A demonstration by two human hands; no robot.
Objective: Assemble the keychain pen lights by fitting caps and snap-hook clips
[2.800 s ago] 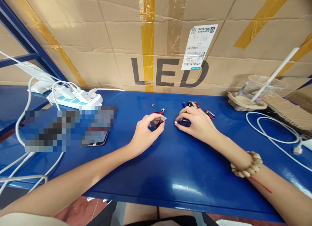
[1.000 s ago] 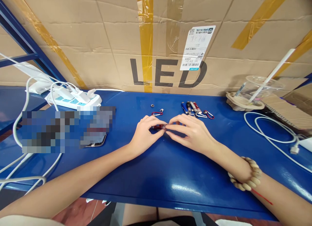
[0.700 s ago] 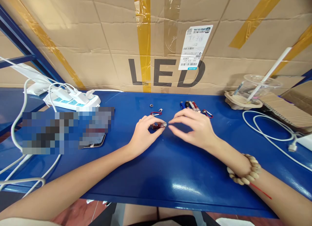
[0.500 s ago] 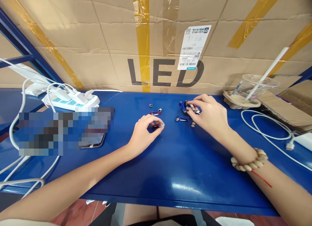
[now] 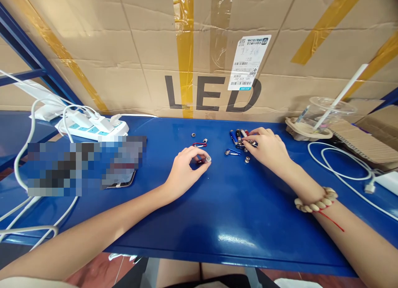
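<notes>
- Two hands on blue table (image 5: 217, 213). Cardboard box (image 5: 124, 52) stands at 12 o'clock, power strip (image 5: 93, 128) at 10, cup (image 5: 323, 114) at 2.
- Left hand (image 5: 183, 172): fingers pinched on small red flashlight (image 5: 203, 160), at table centre.
- Right hand (image 5: 267, 149): fingertips closed on flashlight cluster (image 5: 241, 136), 1 o'clock.
- Risk: loose button cell (image 5: 247, 159) and ring (image 5: 193, 135) could roll if nudged; blue carabiner (image 5: 231, 152) lies between the hands.

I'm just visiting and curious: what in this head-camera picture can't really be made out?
- Small red item in the left hand: the fingers cover most of it.
- What the right hand pinches among the little flashlights: hidden by fingertips.
- Area beside the power strip: pixelated.
- Shipping label print: too small.
- Plastic cup contents: unclear.
</notes>
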